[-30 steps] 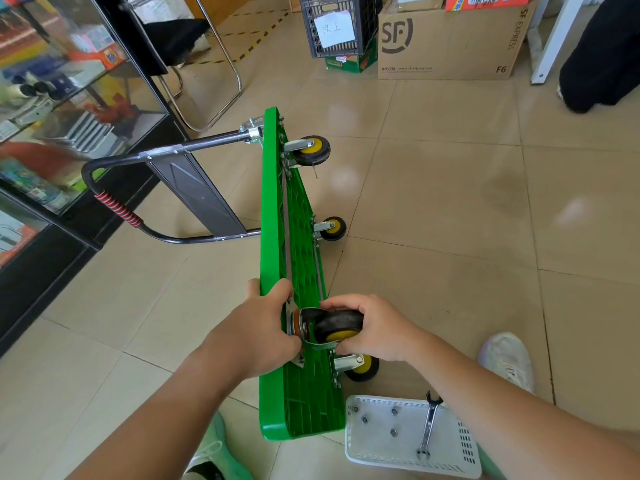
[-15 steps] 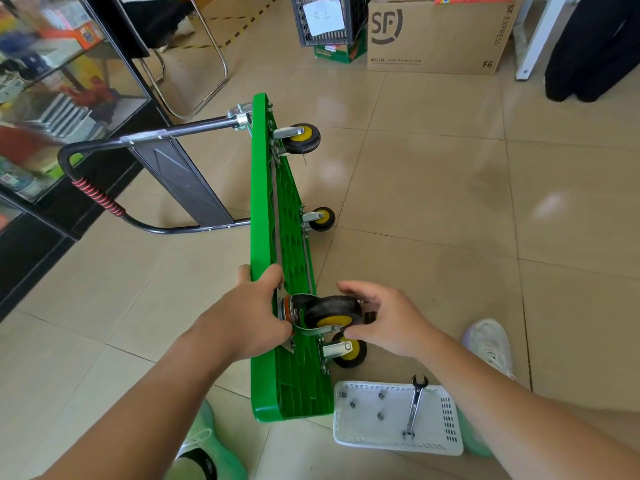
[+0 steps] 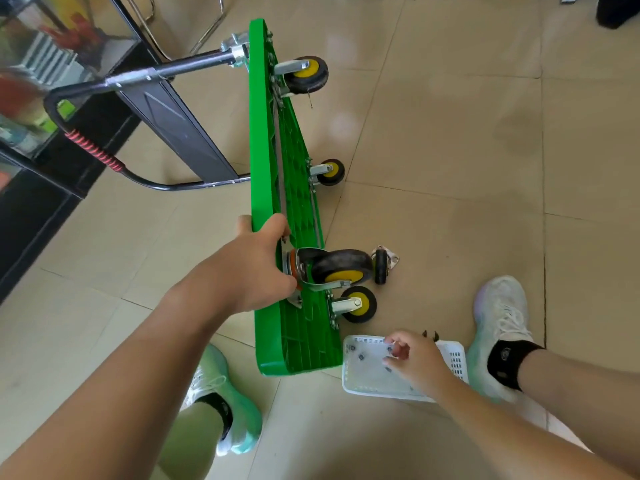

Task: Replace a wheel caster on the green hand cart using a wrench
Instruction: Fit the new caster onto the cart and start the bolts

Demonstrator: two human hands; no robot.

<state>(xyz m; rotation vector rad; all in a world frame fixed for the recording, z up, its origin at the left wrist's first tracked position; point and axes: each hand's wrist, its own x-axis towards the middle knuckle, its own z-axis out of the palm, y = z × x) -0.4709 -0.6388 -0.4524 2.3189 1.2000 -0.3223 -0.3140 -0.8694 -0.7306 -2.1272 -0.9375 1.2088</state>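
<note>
Left hand (image 3: 254, 268) steadies green plastic hand cart (image 3: 273, 188) on edge.
Grips black-and-yellow caster (image 3: 337, 270); right hand (image 3: 414, 362), fingers loosely curled, over white perforated tray (image 3: 369, 382) holding bolts, grasp unclear.

Beige tiled floor (image 3: 450, 140). Green cart (image 3: 266, 161) on its side edge on tiles. Loose caster (image 3: 382, 266) lying beside it. White basket (image 3: 367, 382) near cart end. Two sneakers planted: left (image 3: 228, 403), right (image 3: 502, 317).

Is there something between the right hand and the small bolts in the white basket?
Nothing visible. The right hand is already over the white basket, its fingers just above the loose bolts. The wrench is mostly hidden behind the hand.
</note>
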